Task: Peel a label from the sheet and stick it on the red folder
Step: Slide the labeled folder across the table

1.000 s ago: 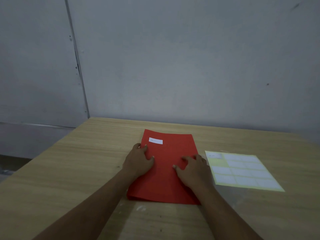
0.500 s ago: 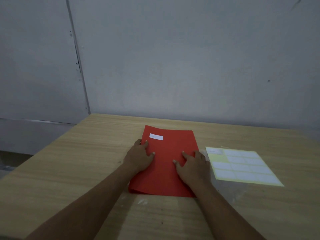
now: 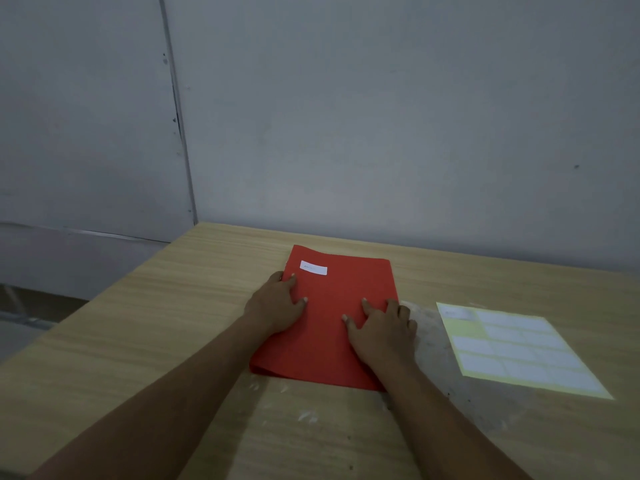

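Both hands, left hand (image 3: 277,303) and right hand (image 3: 382,330), lie spread flat on the red folder's (image 3: 337,306) side edges; label sheet (image 3: 516,348) sits apart at right, bare worktop (image 3: 156,323) at left.

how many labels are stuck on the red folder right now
1. A single white label sits near the far left corner of the red folder, just beyond the left hand. The right hand covers part of the folder, so another could be hidden.

Both hands flat on red folder (image 3: 332,317) w/ label (image 3: 313,268) stuck, sheet (image 3: 512,348) beside
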